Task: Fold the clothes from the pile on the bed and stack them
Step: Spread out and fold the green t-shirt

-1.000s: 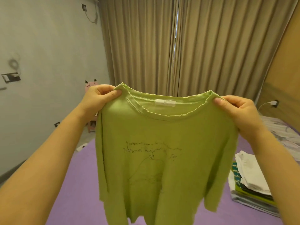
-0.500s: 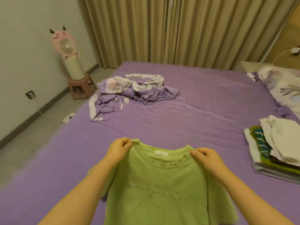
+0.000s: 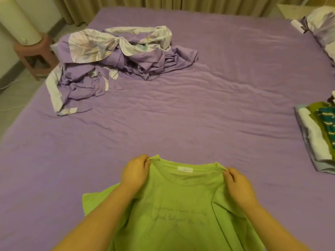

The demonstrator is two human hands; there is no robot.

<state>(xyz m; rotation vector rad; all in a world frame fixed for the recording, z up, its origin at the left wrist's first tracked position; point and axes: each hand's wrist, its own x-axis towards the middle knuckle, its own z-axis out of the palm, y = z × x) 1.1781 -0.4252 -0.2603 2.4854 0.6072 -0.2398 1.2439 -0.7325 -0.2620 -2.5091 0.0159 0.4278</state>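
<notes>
step: laying out lime-green cotton t-shirt point(image 3: 181, 205) on purple bed sheet point(image 3: 199, 115) | left hand point(image 3: 135, 172) and right hand point(image 3: 237, 183) pinching its shoulders | next: probably let go, smooth, fold sleeves in

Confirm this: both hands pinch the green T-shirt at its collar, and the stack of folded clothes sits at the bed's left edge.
Wrong side. The head view shows the stack of folded clothes at the bed's right edge. The left hand and right hand do pinch the green T-shirt at its collar.

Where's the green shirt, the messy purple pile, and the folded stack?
green shirt point(image 3: 181, 205), head view, on its chest below the collar
messy purple pile point(image 3: 145, 64), head view, on its crumpled middle
folded stack point(image 3: 315, 142), head view, on its white layer
</notes>
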